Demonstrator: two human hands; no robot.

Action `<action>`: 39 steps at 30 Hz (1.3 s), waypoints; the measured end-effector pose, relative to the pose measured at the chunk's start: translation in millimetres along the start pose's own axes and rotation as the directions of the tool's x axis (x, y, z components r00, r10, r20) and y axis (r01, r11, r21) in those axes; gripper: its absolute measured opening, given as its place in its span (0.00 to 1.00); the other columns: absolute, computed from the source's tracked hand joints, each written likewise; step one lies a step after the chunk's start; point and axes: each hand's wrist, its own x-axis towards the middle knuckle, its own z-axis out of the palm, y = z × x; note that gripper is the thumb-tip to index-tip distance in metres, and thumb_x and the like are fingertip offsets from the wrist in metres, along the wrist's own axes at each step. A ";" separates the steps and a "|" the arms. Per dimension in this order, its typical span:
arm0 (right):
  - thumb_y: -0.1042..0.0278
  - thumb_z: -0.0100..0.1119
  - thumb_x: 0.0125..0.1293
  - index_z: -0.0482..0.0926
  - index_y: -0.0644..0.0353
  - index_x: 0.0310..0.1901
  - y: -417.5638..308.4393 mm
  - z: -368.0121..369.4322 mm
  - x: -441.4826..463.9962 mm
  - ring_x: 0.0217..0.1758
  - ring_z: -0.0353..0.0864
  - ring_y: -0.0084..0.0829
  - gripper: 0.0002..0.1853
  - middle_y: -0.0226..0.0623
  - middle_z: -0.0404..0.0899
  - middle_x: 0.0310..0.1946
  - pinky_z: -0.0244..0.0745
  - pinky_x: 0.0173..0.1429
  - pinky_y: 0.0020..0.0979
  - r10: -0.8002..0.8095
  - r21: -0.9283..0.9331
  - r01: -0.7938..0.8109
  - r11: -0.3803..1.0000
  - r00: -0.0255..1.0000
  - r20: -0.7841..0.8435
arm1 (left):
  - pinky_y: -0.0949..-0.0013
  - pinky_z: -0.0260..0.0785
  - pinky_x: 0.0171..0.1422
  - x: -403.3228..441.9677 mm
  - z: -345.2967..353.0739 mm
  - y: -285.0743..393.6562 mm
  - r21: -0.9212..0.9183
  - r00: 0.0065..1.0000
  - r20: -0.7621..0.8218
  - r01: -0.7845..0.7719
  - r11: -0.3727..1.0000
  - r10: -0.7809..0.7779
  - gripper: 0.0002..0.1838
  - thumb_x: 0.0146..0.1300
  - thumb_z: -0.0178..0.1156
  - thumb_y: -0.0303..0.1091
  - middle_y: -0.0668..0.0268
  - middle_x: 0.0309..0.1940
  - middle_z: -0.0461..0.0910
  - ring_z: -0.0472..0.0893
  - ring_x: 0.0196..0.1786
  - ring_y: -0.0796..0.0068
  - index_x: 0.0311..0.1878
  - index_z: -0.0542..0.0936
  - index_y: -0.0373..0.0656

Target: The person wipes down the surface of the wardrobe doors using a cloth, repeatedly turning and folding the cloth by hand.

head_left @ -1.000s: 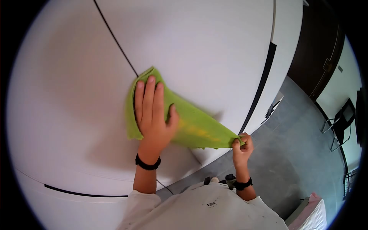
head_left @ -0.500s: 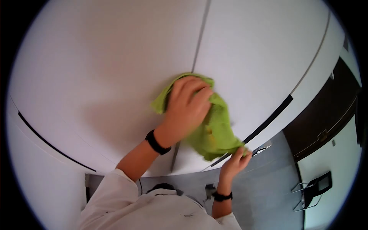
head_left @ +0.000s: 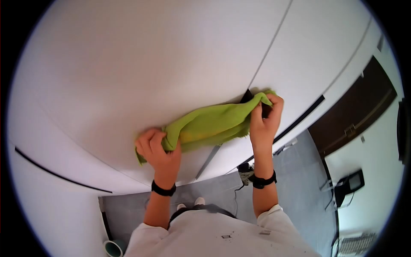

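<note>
A green cleaning cloth (head_left: 209, 122) stretches between my two hands in front of the white cabinet doors (head_left: 171, 64). My left hand (head_left: 158, 147) pinches one end of it, fingers curled over the fabric. At the other end, my right hand (head_left: 266, 115) grips a bunched corner between thumb and fingers. The cloth sags a little along its middle and shows a yellowish patch on its lower part. Behind its right part, a black handle strip (head_left: 247, 96) on the door seam is partly covered.
Another black handle strip (head_left: 302, 118) runs along the cabinet to the right, and one (head_left: 55, 173) to the left. A dark brown door (head_left: 355, 107) and a black chair (head_left: 349, 187) stand at the right. A round bin (head_left: 114, 247) sits on the grey floor (head_left: 295, 192) at lower left.
My left hand has come off the cabinet surface and moved down and left to one cloth end. My right hand has risen with the other end, so the cloth now spreads sideways between them.
</note>
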 end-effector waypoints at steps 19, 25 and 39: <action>0.78 0.58 0.57 0.70 0.63 0.53 69.4 -98.8 10.0 0.42 0.76 0.37 0.21 0.43 0.74 0.42 0.73 0.47 0.34 0.139 -0.183 -0.181 0.966 0.965 -0.220 | 0.58 0.61 0.25 -106.8 -10.2 119.5 -0.473 0.530 0.818 0.400 0.785 0.223 0.11 0.56 0.63 0.35 0.55 0.18 0.71 0.72 0.22 0.50 0.28 0.72 0.40; 0.79 0.60 0.57 0.69 0.63 0.58 110.1 -193.5 72.9 0.40 0.76 0.31 0.25 0.39 0.75 0.39 0.74 0.44 0.31 -0.083 -0.350 -0.074 0.934 0.907 -0.413 | 0.68 0.67 0.33 -112.7 66.7 197.8 -0.358 0.320 0.932 0.743 0.566 0.171 0.14 0.61 0.64 0.39 0.61 0.25 0.76 0.76 0.27 0.70 0.37 0.75 0.37; 0.75 0.62 0.62 0.76 0.64 0.45 150.1 -217.6 134.5 0.36 0.77 0.25 0.10 0.35 0.77 0.36 0.74 0.42 0.26 -0.161 -0.163 0.133 0.978 0.971 -0.174 | 0.67 0.69 0.42 -151.4 133.5 238.9 -0.278 0.353 0.933 0.833 0.479 -0.072 0.14 0.66 0.59 0.40 0.60 0.30 0.78 0.76 0.32 0.71 0.41 0.76 0.36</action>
